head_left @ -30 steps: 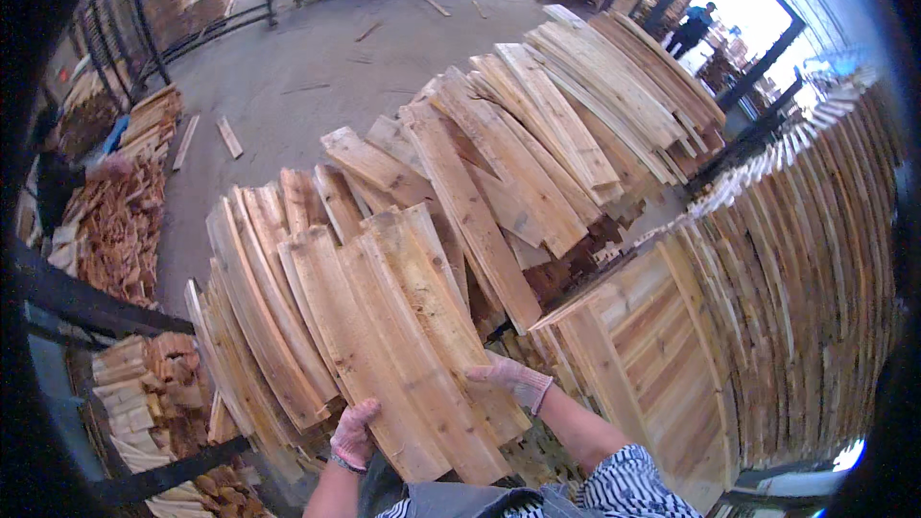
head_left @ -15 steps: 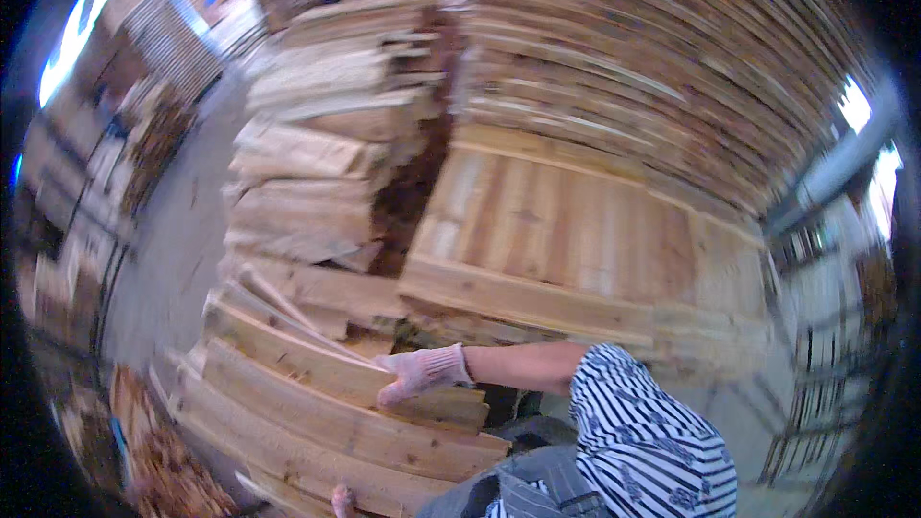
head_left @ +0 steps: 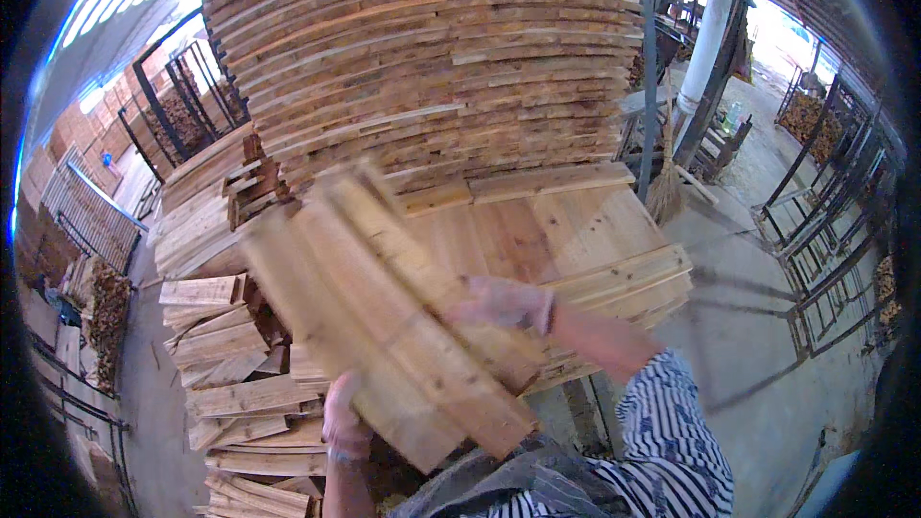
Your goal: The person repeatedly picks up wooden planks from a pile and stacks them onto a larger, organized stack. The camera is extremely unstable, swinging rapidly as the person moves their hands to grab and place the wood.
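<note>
Swung away from the rough pile, where it lay a second ago, the bundle of boards now slants in mid-air between the two sets of fingers, its far end reaching well ahead of them. From where I stand it is pale, honey-coloured timber, several long flat boards lapped side by side, their faces lightly grained and dotted with small dark knots, the far ends blurred.

On its left edge the fingers of the left hand are closed around the wood; on its right edge those of the right hand, smeared by motion, grip it too, though I can't make out each finger. Both wear pale, pinkish knit gloves.

Just beyond the right fingers spreads a low stack of planks, its top smooth and close-laid in tan and reddish strips. Further ahead of both hands rises a tall stack of boards, all rough, sawn edges in wavering layers. To the left of the left fingers, the pile shows splintery, uneven pieces. Well off to the right of the right fingers stands a straw broom, bristles down.
</note>
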A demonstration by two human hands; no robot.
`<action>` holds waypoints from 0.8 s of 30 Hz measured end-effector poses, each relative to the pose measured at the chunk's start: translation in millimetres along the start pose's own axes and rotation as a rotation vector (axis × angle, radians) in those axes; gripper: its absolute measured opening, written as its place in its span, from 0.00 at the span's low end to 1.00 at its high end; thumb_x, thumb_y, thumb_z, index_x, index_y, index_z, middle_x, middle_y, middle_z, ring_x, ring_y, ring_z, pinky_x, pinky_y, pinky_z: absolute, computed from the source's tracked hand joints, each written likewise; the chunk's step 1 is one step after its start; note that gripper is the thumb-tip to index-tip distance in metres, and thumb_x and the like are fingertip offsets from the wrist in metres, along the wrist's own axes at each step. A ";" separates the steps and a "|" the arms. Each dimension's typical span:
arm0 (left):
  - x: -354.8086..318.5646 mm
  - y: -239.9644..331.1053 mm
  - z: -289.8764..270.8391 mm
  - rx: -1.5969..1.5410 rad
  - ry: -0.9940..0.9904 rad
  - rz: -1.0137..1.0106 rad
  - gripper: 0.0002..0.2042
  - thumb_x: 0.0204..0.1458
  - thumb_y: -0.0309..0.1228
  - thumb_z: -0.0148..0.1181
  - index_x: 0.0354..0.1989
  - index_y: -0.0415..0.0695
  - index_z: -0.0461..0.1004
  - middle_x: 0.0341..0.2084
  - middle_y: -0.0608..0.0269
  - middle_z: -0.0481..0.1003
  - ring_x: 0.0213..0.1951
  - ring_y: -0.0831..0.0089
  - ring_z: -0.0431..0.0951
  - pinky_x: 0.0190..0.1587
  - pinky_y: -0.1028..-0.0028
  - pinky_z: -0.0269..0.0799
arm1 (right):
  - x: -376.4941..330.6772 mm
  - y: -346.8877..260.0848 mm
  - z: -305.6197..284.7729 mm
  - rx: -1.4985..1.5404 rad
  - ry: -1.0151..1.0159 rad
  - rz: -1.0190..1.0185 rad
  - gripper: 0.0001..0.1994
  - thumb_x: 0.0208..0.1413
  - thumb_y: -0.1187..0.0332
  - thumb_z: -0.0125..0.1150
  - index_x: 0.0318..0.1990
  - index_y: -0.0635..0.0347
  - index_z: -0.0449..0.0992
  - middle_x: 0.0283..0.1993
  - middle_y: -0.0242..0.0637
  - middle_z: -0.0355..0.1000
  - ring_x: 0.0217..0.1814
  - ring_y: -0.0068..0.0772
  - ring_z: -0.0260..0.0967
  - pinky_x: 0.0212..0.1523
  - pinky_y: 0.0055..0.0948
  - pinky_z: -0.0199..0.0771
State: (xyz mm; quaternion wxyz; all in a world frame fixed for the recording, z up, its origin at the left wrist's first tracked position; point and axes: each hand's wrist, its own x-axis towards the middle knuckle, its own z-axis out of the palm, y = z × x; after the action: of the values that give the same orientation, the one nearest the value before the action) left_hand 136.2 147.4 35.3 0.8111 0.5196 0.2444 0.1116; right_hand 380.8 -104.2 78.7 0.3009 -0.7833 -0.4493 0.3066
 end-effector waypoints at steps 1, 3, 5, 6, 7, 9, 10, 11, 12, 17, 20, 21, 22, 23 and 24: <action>17.4 8.9 31.2 -0.055 -0.036 -0.068 0.20 0.56 0.41 0.62 0.52 0.42 0.74 0.47 0.56 0.77 0.47 0.62 0.79 0.51 0.60 0.77 | -17.7 12.9 -19.7 -0.223 -0.042 -0.006 0.29 0.60 0.51 0.65 0.63 0.61 0.73 0.55 0.45 0.78 0.54 0.31 0.75 0.53 0.31 0.76; 45.0 11.7 89.3 -0.094 -0.114 -0.220 0.22 0.55 0.42 0.63 0.53 0.42 0.74 0.46 0.57 0.77 0.47 0.60 0.79 0.50 0.59 0.78 | -53.9 45.9 -45.6 -0.220 0.120 0.128 0.32 0.62 0.48 0.60 0.63 0.66 0.72 0.56 0.53 0.77 0.55 0.44 0.76 0.53 0.37 0.76; 76.8 9.4 136.7 -0.085 -0.247 -0.274 0.22 0.54 0.42 0.64 0.53 0.42 0.74 0.45 0.57 0.78 0.47 0.59 0.80 0.51 0.58 0.79 | -82.1 81.7 -59.3 0.083 0.390 0.378 0.31 0.65 0.50 0.55 0.66 0.67 0.67 0.56 0.58 0.76 0.56 0.52 0.76 0.56 0.43 0.75; 92.7 6.3 157.1 -0.084 -0.293 -0.308 0.22 0.54 0.41 0.64 0.53 0.42 0.74 0.45 0.56 0.78 0.48 0.59 0.80 0.51 0.58 0.79 | -90.1 101.0 -60.6 0.023 0.421 0.480 0.29 0.66 0.53 0.54 0.67 0.65 0.66 0.55 0.59 0.76 0.55 0.54 0.76 0.58 0.45 0.75; 98.8 0.2 167.8 -0.079 -0.341 -0.321 0.22 0.54 0.41 0.64 0.53 0.42 0.75 0.45 0.56 0.79 0.48 0.59 0.80 0.51 0.58 0.79 | -98.6 121.7 -58.9 -0.039 0.517 0.534 0.27 0.67 0.56 0.53 0.68 0.63 0.64 0.54 0.60 0.76 0.55 0.56 0.76 0.61 0.47 0.74; 107.8 -10.6 179.3 -0.034 -0.388 -0.225 0.21 0.54 0.40 0.65 0.53 0.41 0.76 0.45 0.55 0.79 0.49 0.60 0.80 0.53 0.58 0.79 | -112.8 163.5 -41.3 -0.267 0.657 0.508 0.30 0.68 0.56 0.49 0.71 0.65 0.58 0.60 0.63 0.72 0.61 0.60 0.72 0.63 0.49 0.71; 110.0 -15.0 176.7 -0.014 -0.383 -0.208 0.21 0.54 0.40 0.64 0.53 0.41 0.76 0.45 0.55 0.80 0.49 0.60 0.80 0.53 0.59 0.79 | -115.5 182.2 -28.5 -0.336 0.725 0.528 0.32 0.69 0.55 0.47 0.73 0.66 0.54 0.62 0.65 0.70 0.63 0.63 0.71 0.65 0.50 0.69; 115.0 -19.0 172.8 0.006 -0.376 -0.191 0.20 0.55 0.40 0.64 0.53 0.41 0.77 0.46 0.55 0.80 0.49 0.61 0.81 0.54 0.59 0.79 | -119.6 201.4 -24.9 -0.223 0.570 0.657 0.32 0.70 0.57 0.42 0.75 0.68 0.50 0.67 0.69 0.63 0.68 0.66 0.65 0.69 0.51 0.64; 122.6 -18.8 164.1 0.017 -0.338 -0.226 0.20 0.56 0.40 0.64 0.52 0.41 0.77 0.46 0.56 0.80 0.49 0.61 0.81 0.54 0.59 0.79 | -121.0 216.1 -17.6 -0.313 0.645 0.509 0.32 0.70 0.57 0.42 0.75 0.67 0.49 0.68 0.70 0.62 0.68 0.67 0.65 0.69 0.51 0.64; 168.7 -2.3 68.2 -0.042 -0.279 -0.268 0.16 0.59 0.35 0.61 0.53 0.42 0.78 0.47 0.57 0.81 0.49 0.62 0.82 0.53 0.61 0.80 | -127.3 230.6 -3.4 -0.215 0.662 0.553 0.29 0.70 0.61 0.43 0.74 0.63 0.52 0.70 0.65 0.60 0.69 0.64 0.63 0.67 0.48 0.66; 198.7 31.6 21.6 0.361 -0.515 -0.149 0.18 0.59 0.36 0.62 0.55 0.41 0.76 0.50 0.57 0.80 0.50 0.61 0.81 0.53 0.62 0.80 | -124.9 199.7 -12.8 -0.281 0.709 0.552 0.31 0.64 0.63 0.52 0.73 0.57 0.55 0.70 0.65 0.60 0.61 0.67 0.69 0.63 0.51 0.70; 202.8 41.1 16.5 0.606 -0.592 -0.112 0.20 0.59 0.37 0.62 0.56 0.41 0.75 0.51 0.57 0.79 0.50 0.61 0.81 0.53 0.62 0.80 | -122.6 185.8 -17.2 -0.339 0.705 0.595 0.31 0.64 0.63 0.53 0.73 0.57 0.56 0.69 0.64 0.61 0.61 0.67 0.69 0.63 0.50 0.71; 206.2 48.4 16.4 0.919 -0.626 0.002 0.22 0.59 0.39 0.63 0.59 0.40 0.73 0.53 0.55 0.78 0.52 0.61 0.80 0.54 0.62 0.79 | -118.3 171.0 -20.9 -0.385 0.676 0.724 0.31 0.63 0.62 0.55 0.72 0.58 0.57 0.68 0.64 0.62 0.61 0.66 0.69 0.62 0.50 0.71; 210.2 55.9 20.9 1.304 -0.589 0.108 0.26 0.59 0.40 0.64 0.61 0.39 0.70 0.55 0.54 0.77 0.54 0.61 0.79 0.56 0.62 0.78 | -111.5 155.2 -22.7 -0.423 0.739 0.797 0.28 0.63 0.61 0.56 0.69 0.60 0.62 0.66 0.61 0.64 0.64 0.63 0.67 0.62 0.49 0.71; 211.4 58.0 28.8 1.260 -0.264 -0.048 0.34 0.56 0.43 0.68 0.67 0.39 0.62 0.59 0.50 0.73 0.58 0.61 0.76 0.60 0.61 0.74 | -100.8 138.8 -21.8 -0.534 0.819 0.632 0.28 0.63 0.61 0.56 0.68 0.60 0.62 0.67 0.60 0.63 0.65 0.62 0.66 0.62 0.49 0.71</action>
State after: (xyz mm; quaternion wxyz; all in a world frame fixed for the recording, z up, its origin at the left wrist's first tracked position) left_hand 336.1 241.9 37.9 0.3758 0.9001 0.1727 -0.1367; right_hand 428.0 -255.6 10.0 0.1360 -0.9829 -0.1026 -0.0702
